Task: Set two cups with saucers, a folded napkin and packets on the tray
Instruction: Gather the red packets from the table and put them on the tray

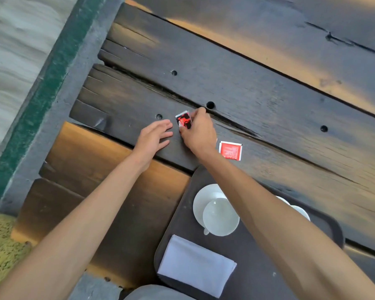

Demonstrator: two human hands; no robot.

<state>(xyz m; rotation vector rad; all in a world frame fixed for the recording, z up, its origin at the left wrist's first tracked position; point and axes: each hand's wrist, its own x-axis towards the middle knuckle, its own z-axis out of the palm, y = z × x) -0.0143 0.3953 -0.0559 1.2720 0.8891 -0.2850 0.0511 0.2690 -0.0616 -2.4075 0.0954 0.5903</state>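
A dark tray [178, 221] lies at the lower right of the wooden table. On it stand a white cup [220, 217] on its saucer [200, 198] and a folded white napkin [196, 265]. A second cup and saucer [299, 210] are mostly hidden behind my right forearm. Beyond the tray, my right hand [198, 132] pinches a red and black packet [184, 121] between thumb and fingers on the table. My left hand [154, 137] rests flat beside it, fingers straight. Another red packet [230, 150] lies flat on the wood to the right of my right wrist.
The table is made of dark weathered planks [268, 94] with cracks and holes. A green and grey ledge [41, 100] borders its left side. A yellowish textured object [0, 241] sits at the lower left.
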